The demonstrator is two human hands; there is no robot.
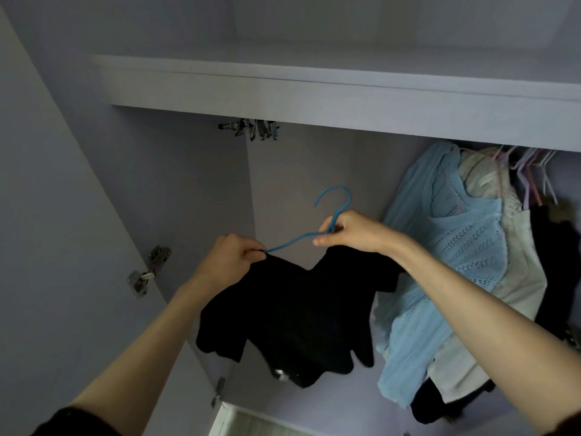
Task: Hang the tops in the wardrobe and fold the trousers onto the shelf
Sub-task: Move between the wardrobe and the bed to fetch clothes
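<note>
You held the black top [292,313] on a blue hanger [330,212], raised inside the wardrobe [301,171].

Your right hand [352,231] pinched the hanger's neck below the hook; your left hand [232,259] gripped the hanger's left arm and the top's shoulder. That shoulder looked only half seated, so the top could have slid off as you hooked it on. The rail was hidden behind the shelf [314,86], so you might have missed it.

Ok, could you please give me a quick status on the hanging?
Left hand pinches blue hanger; right hand grips its neck. Black top on. Not yet hung.
</note>
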